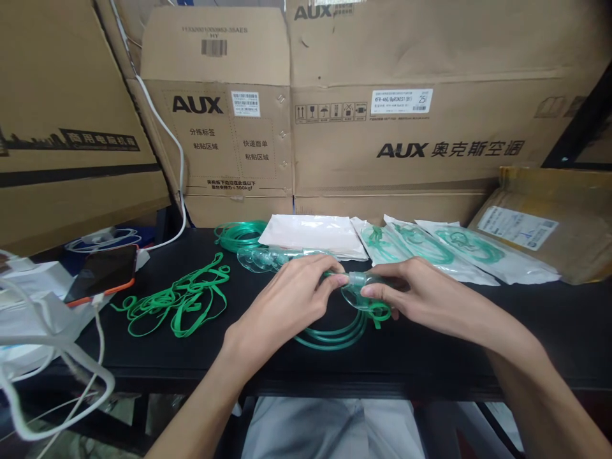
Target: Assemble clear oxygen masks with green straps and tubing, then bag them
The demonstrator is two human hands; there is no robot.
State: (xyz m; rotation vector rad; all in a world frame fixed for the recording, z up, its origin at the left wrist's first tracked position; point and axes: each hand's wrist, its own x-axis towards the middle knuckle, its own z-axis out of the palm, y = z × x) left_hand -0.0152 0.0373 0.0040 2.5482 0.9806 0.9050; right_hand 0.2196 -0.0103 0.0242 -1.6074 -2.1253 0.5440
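Observation:
My left hand [291, 296] and my right hand [414, 290] meet over the middle of the black table [549, 331]. Between them they grip a clear green-tinted mask [356, 290]. The left fingertips pinch its connector end, and the right fingers hold its body. A coil of green tubing [335, 335] hangs from the mask and lies on the table under the hands. A loose pile of green elastic straps [179, 299] lies to the left of my left hand.
Behind the hands lie another clear mask [261, 258], a green tubing coil [239, 234], a white bag [315, 234] and three sealed mask packs [449, 250]. A phone [102, 271] and white cables [52, 376] sit left. Cardboard boxes [430, 127] wall the back.

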